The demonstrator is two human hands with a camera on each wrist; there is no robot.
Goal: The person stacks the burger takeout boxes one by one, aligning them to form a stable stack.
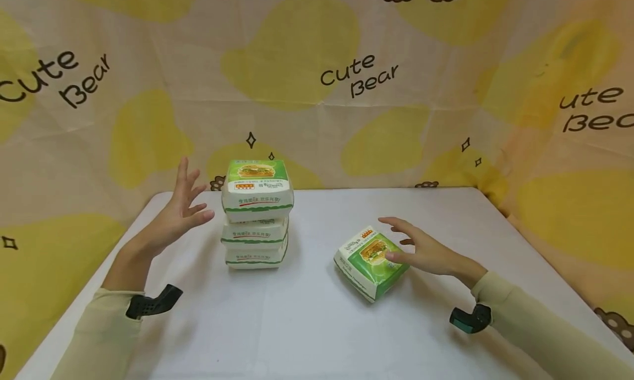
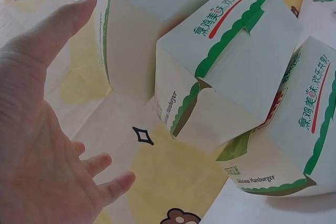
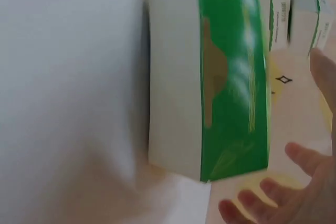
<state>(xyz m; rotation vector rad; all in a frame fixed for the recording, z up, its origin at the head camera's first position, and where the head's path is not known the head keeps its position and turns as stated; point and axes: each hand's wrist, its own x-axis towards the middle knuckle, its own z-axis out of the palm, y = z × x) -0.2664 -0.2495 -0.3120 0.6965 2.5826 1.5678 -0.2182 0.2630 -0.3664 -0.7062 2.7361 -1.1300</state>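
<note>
Three green and white burger boxes stand stacked left of the table's middle, with the top box [image 1: 257, 190], the middle box [image 1: 255, 233] and the bottom box [image 1: 255, 257] slightly out of line. My left hand [image 1: 180, 209] is raised beside the stack on its left, fingers spread, and a gap shows between hand and boxes in the left wrist view. Another burger box [image 1: 371, 263] lies turned at an angle on the table, right of the stack. Above its right side hovers my right hand [image 1: 426, 250], fingers extended; the right wrist view shows them apart from the box [image 3: 231, 77].
A white cloth [image 1: 307, 330] covers the table. Behind it and at both sides hangs a cream and yellow printed curtain [image 1: 297, 55]. Each wrist carries a black camera mount, one on the left sleeve [image 1: 94, 336] and one on the right sleeve [image 1: 540, 325].
</note>
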